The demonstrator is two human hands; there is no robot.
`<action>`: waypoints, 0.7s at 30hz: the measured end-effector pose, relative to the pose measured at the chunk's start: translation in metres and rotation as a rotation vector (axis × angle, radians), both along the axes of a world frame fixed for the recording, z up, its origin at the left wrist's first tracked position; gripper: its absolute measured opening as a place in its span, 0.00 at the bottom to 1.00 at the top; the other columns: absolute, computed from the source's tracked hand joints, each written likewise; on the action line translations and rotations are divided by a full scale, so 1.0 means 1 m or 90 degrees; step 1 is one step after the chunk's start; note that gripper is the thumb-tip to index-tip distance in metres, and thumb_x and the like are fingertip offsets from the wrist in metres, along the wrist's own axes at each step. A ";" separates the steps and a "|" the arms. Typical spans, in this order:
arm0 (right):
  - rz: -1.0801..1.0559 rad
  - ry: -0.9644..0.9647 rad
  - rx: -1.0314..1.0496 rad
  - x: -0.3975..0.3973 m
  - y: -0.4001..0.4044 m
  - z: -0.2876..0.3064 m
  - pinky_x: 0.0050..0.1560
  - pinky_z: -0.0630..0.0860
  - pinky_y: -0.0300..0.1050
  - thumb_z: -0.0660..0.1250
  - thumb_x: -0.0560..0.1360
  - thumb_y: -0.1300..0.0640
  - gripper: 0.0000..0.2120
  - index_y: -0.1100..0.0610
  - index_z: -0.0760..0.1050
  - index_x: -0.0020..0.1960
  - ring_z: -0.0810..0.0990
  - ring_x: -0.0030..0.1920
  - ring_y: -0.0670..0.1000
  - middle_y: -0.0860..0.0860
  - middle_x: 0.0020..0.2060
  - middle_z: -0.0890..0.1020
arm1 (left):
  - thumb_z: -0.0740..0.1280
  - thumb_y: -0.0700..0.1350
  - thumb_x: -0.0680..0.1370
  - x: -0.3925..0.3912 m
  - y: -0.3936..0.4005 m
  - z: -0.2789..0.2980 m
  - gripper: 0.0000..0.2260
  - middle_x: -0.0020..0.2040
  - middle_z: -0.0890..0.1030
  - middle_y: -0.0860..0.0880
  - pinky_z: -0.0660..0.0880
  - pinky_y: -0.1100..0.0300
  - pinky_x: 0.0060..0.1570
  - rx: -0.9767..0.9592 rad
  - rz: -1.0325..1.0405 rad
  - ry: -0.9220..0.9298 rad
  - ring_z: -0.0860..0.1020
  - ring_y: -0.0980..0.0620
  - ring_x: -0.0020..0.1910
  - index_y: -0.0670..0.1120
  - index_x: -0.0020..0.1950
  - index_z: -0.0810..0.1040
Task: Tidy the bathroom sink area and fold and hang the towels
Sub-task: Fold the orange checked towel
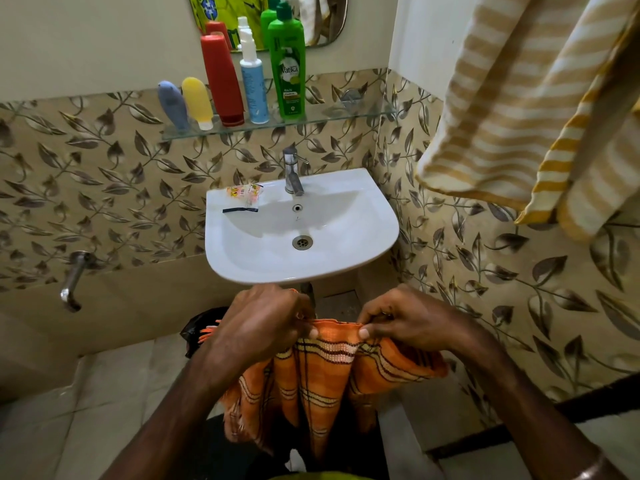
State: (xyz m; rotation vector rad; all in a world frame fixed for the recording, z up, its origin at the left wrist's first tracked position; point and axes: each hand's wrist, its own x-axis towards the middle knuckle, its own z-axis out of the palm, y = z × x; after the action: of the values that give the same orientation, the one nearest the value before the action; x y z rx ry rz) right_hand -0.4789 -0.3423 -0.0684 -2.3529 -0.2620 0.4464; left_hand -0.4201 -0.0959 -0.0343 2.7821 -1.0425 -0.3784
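An orange checked towel [322, 382] hangs in folds below the sink's front edge, held by its top hem. My left hand [263, 323] pinches the hem at its left end and my right hand [408, 323] pinches it at the right, the two about a hand's width apart. The white sink [363, 237] is on the wall just beyond my hands. A small torn sachet [247, 195] and a dark strip [240, 210] lie on the sink's left rim. A yellow-and-white striped towel [519, 109] hangs at the upper right.
A glass shelf [346, 118] above the tap [292, 171] carries several bottles: grey-blue, yellow, red, white spray, green. A mirror is above it. A wall spout [72, 282] sticks out at the left. A dark bag [201, 323] sits on the floor under the sink.
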 end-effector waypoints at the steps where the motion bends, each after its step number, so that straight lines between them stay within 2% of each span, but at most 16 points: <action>1: 0.004 -0.006 0.003 0.000 0.002 0.000 0.48 0.83 0.45 0.71 0.78 0.50 0.06 0.49 0.84 0.53 0.84 0.46 0.40 0.43 0.45 0.86 | 0.70 0.64 0.72 -0.002 -0.002 0.000 0.28 0.55 0.83 0.55 0.76 0.57 0.53 0.006 -0.016 0.004 0.80 0.53 0.56 0.60 0.71 0.72; 3: 0.010 -0.018 0.011 0.001 0.006 0.000 0.46 0.82 0.41 0.71 0.78 0.51 0.05 0.49 0.84 0.52 0.84 0.45 0.40 0.44 0.45 0.86 | 0.69 0.68 0.69 -0.007 -0.009 -0.003 0.38 0.55 0.83 0.54 0.75 0.56 0.52 0.024 -0.055 0.010 0.79 0.52 0.58 0.62 0.76 0.61; 4: 0.013 -0.024 0.014 0.001 0.009 0.001 0.45 0.81 0.38 0.71 0.78 0.51 0.05 0.49 0.84 0.51 0.84 0.45 0.41 0.43 0.44 0.86 | 0.69 0.69 0.69 -0.010 -0.014 -0.004 0.38 0.53 0.84 0.53 0.76 0.56 0.51 0.028 -0.068 0.017 0.80 0.52 0.56 0.62 0.76 0.60; 6: 0.012 -0.033 0.025 0.003 0.012 0.002 0.42 0.79 0.36 0.72 0.77 0.52 0.03 0.48 0.84 0.50 0.83 0.45 0.41 0.42 0.42 0.85 | 0.67 0.70 0.70 -0.013 -0.022 -0.008 0.31 0.49 0.84 0.52 0.78 0.54 0.49 0.026 -0.075 0.012 0.81 0.51 0.52 0.61 0.70 0.70; 8: 0.001 -0.032 0.033 0.004 0.012 0.000 0.44 0.79 0.44 0.72 0.77 0.50 0.03 0.47 0.84 0.49 0.83 0.44 0.42 0.43 0.42 0.85 | 0.65 0.67 0.75 -0.013 -0.025 -0.009 0.19 0.44 0.82 0.52 0.79 0.53 0.45 0.017 -0.078 -0.016 0.81 0.50 0.46 0.56 0.59 0.77; 10: -0.014 -0.023 0.046 0.004 0.009 -0.001 0.47 0.80 0.48 0.72 0.77 0.49 0.04 0.46 0.84 0.50 0.83 0.45 0.43 0.45 0.44 0.86 | 0.64 0.61 0.78 -0.012 -0.024 -0.006 0.12 0.42 0.81 0.53 0.79 0.54 0.43 0.007 -0.079 -0.007 0.80 0.53 0.43 0.56 0.53 0.79; 15: -0.029 0.013 0.051 0.003 -0.001 -0.011 0.44 0.82 0.41 0.71 0.77 0.48 0.06 0.47 0.82 0.52 0.83 0.47 0.41 0.44 0.47 0.85 | 0.64 0.55 0.80 -0.010 -0.019 0.001 0.08 0.44 0.82 0.54 0.79 0.55 0.45 -0.003 -0.083 -0.015 0.80 0.54 0.45 0.54 0.53 0.80; 17: -0.041 0.032 0.043 0.001 -0.008 -0.016 0.46 0.83 0.42 0.72 0.77 0.48 0.06 0.48 0.81 0.52 0.84 0.48 0.41 0.45 0.48 0.85 | 0.64 0.55 0.80 -0.007 -0.015 0.004 0.09 0.46 0.83 0.54 0.80 0.54 0.47 -0.008 -0.070 -0.002 0.81 0.54 0.47 0.54 0.55 0.81; 19: -0.049 0.039 0.026 -0.001 -0.014 -0.019 0.48 0.83 0.42 0.71 0.77 0.52 0.04 0.46 0.80 0.51 0.83 0.49 0.40 0.44 0.49 0.84 | 0.64 0.55 0.80 -0.004 -0.010 0.006 0.10 0.49 0.84 0.55 0.80 0.54 0.49 -0.009 -0.053 0.010 0.81 0.55 0.49 0.54 0.57 0.81; 21: -0.063 0.022 0.016 -0.002 -0.019 -0.019 0.48 0.83 0.42 0.71 0.77 0.54 0.06 0.42 0.79 0.50 0.83 0.49 0.39 0.44 0.49 0.84 | 0.65 0.55 0.80 -0.001 -0.006 0.008 0.10 0.51 0.84 0.56 0.80 0.54 0.50 -0.004 -0.043 0.015 0.81 0.56 0.50 0.55 0.58 0.81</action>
State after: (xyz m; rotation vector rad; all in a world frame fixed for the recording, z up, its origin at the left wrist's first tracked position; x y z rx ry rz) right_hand -0.4806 -0.3615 -0.0876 -2.3192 -0.1343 0.4322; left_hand -0.4216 -0.1022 -0.0262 2.7360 -1.1327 -0.4135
